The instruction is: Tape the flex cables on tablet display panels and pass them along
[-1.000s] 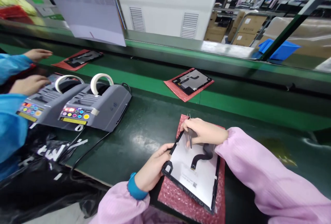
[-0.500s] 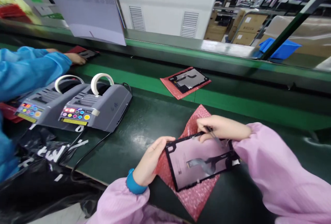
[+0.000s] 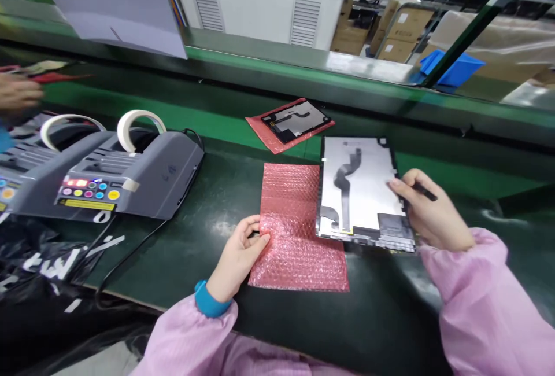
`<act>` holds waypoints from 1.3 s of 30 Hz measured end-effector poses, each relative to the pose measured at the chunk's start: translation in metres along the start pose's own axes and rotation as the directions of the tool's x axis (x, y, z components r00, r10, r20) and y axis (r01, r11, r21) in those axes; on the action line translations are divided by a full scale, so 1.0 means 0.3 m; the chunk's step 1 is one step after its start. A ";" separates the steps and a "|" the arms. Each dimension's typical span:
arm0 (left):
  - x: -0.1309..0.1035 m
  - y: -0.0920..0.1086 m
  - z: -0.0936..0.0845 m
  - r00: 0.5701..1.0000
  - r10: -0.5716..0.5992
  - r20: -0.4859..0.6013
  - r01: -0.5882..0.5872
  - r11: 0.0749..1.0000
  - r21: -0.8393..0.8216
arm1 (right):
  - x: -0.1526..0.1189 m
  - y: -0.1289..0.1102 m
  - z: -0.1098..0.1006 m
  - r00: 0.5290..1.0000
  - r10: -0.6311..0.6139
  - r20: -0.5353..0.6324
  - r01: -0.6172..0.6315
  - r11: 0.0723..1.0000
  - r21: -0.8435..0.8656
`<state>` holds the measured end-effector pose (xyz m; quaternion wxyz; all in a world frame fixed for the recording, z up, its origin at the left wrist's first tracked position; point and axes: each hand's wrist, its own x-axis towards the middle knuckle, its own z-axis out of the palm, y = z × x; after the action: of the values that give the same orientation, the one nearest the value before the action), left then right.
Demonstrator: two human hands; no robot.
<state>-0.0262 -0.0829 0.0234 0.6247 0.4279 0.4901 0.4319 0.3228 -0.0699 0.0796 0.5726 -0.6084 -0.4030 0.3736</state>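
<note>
My right hand [image 3: 436, 211] grips the right edge of a tablet screen panel [image 3: 368, 185], whose pale back with a dark flex cable faces me. A dark, thin tool, perhaps tweezers [image 3: 424, 191], also sits in that hand, mostly hidden by the fingers. The panel is tilted up and covers the right part of a pink bubble-wrap bag [image 3: 290, 237] on the bench. My left hand [image 3: 240, 251] pinches the left edge of this bag between thumb and fingers.
Behind lies another screen panel [image 3: 299, 118] on a pink bubble bag [image 3: 264, 136], on the green strip. Grey tape dispensers [image 3: 160, 173] stand at left, with a black cable and tape scraps on black plastic. A co-worker's hand [image 3: 19, 92] is at far left.
My right hand has lifted and turned the panel off the bag, to the right. My left hand has gone from the panel's corner to the bag, which now lies straighter. The view has shifted.
</note>
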 end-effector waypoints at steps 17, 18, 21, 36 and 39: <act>-0.038 -0.040 0.013 0.984 -0.147 -0.105 0.133 0.983 -0.129 | -0.171 0.207 0.274 0.973 0.077 0.220 -0.057 0.994 -0.098; -0.040 -0.043 0.011 0.985 -0.135 -0.105 0.123 0.985 -0.117 | -0.174 0.207 0.270 0.975 0.068 0.210 -0.047 0.993 -0.105; -0.049 -0.044 0.004 0.985 -0.147 -0.090 0.139 0.986 -0.094 | -0.174 0.210 0.264 0.980 0.042 0.192 -0.016 0.991 -0.134; -0.103 0.061 -0.118 0.936 0.301 0.183 -0.346 0.690 0.635 | -0.129 0.057 0.028 0.999 -0.042 -0.004 0.040 0.968 -0.247; -0.073 0.072 -0.116 0.841 0.306 0.447 -0.541 0.515 0.665 | -0.150 0.122 0.013 1.000 0.018 0.015 -0.016 0.993 -0.121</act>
<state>-0.0663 -0.0945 0.0442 0.3156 0.8142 0.4139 0.2573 0.3036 -0.1104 0.0425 0.5283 -0.6424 -0.4242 0.3581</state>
